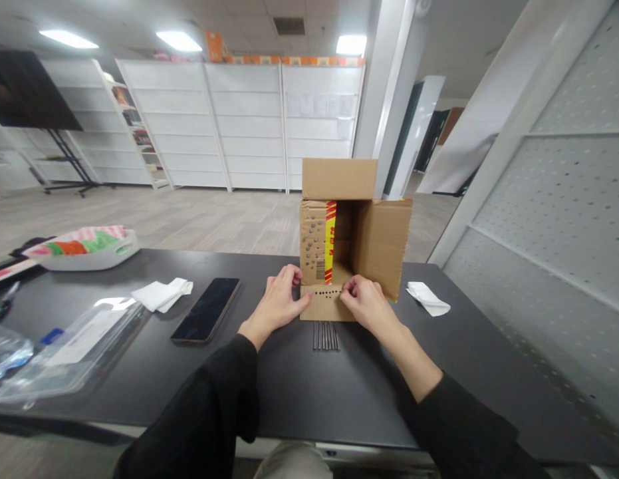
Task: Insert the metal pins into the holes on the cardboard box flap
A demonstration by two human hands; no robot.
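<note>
A cardboard box [381,243] stands on the table with its opening towards me and its flaps spread. Its lower flap [324,309] lies towards me and has a line of small dark holes or dots. Several round grey nail heads dot the left flap [312,233]. My left hand [279,299] is at the box's left edge, thumb stretched onto the lower flap, fingers apart from it and holding nothing visible. My right hand [366,299] is closed in a pinch at the flap's right part; what it holds is hidden. Several nails [326,336] lie side by side before the flap.
On the black table [299,392] a phone [207,311], a white tissue [163,295] and a clear plastic case [80,352] lie to the left. A white basket [92,258] holds colourful cloth. Another tissue [429,299] lies right of the box, near a perforated panel [553,199].
</note>
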